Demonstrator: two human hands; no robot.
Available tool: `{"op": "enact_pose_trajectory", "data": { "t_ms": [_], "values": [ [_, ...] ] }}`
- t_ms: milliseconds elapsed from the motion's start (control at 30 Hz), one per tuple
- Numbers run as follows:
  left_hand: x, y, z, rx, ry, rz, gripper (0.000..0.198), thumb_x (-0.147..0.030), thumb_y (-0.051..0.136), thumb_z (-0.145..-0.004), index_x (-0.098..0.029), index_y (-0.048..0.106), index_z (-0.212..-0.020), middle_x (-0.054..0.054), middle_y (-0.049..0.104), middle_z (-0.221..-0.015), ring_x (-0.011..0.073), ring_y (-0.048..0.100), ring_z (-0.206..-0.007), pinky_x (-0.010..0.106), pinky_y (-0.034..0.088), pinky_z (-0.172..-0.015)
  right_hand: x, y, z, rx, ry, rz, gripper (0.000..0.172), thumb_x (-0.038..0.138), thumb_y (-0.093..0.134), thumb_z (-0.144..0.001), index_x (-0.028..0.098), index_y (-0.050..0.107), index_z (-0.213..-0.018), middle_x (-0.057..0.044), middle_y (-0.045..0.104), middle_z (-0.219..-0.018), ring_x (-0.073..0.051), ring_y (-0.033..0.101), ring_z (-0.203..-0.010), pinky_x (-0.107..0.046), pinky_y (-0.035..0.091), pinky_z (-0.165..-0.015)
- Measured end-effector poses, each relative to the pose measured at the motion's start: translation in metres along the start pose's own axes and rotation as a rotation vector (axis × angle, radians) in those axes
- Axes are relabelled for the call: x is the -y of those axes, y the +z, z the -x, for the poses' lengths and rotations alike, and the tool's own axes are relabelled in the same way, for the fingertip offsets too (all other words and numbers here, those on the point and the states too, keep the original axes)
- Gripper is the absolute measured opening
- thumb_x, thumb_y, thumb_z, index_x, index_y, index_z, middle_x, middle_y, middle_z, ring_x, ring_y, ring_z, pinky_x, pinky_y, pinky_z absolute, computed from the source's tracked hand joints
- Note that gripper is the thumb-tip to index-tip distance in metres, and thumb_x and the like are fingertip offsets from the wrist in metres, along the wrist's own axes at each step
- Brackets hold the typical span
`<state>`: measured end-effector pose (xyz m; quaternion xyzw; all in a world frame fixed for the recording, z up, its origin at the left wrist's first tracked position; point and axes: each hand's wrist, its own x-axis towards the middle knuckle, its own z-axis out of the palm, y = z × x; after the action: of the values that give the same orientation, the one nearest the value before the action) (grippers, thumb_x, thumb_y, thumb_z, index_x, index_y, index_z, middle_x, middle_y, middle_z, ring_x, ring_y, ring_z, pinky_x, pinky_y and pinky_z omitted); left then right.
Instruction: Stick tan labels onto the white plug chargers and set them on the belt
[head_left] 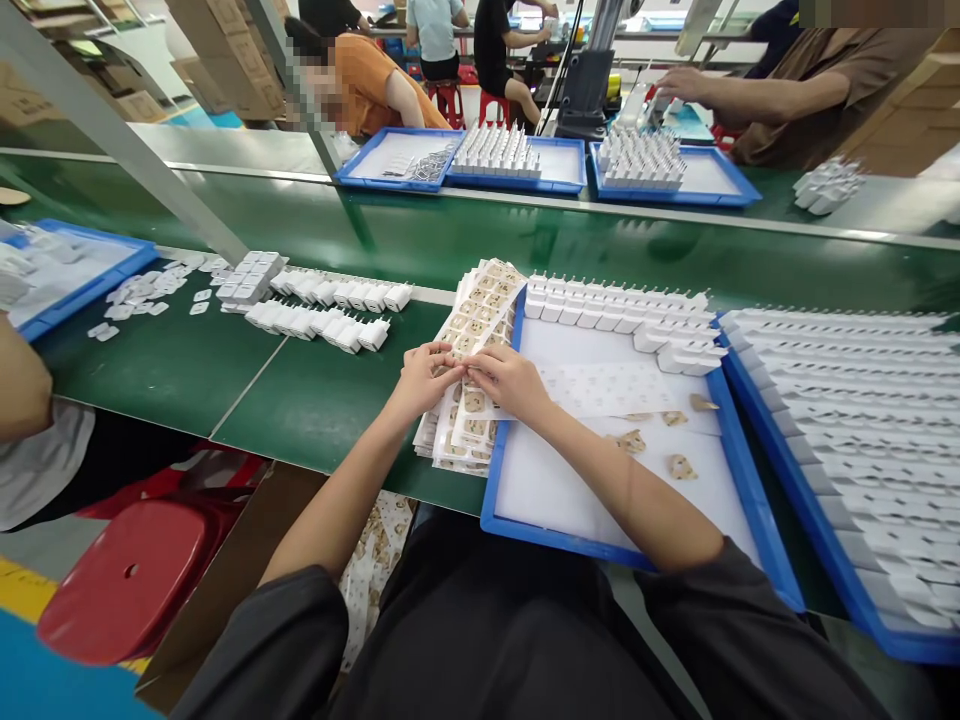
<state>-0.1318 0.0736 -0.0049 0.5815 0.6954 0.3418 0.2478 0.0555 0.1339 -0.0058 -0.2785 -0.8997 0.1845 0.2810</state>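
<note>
My left hand (422, 380) and my right hand (506, 381) meet over a stack of sticker sheets (475, 340) that lies on the left rim of a blue tray (720, 405). The fingertips of both hands pinch at one sticker on the top sheet. Each sheet carries rows of small tan and white labels. Inside the tray lie a peeled backing sheet (611, 388), a few loose stickers (681, 466) and rows of white plug adapters (622, 312) along its far edge.
A second blue tray (825, 540) full of white adapters sits at my right. More adapters (322, 310) and small white parts lie on the green table to the left, by a co-worker's arm (19, 385). Across the belt, other people work at blue trays (517, 160). A red stool (124, 575) stands lower left.
</note>
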Motion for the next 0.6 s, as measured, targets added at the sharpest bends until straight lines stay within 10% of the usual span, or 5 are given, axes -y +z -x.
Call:
{"op": "enact_pose_trajectory", "data": {
  "t_ms": [600],
  "values": [
    [-0.0022,0.0,0.0008,0.017,-0.028,-0.01,0.021,-0.039,0.064,-0.088,-0.022,0.073,-0.08,0.008,0.063,-0.133,0.0334,0.044,-0.135,0.054,0.033,-0.117,-0.0022,-0.002,-0.0028,0.014,-0.156,0.084,0.014,0.019,0.051,-0.102,0.019,0.062,-0.094,-0.012,0.072,-0.104,-0.025,0.063,-0.101,-0.037,0.051,-0.088]
  ]
}}
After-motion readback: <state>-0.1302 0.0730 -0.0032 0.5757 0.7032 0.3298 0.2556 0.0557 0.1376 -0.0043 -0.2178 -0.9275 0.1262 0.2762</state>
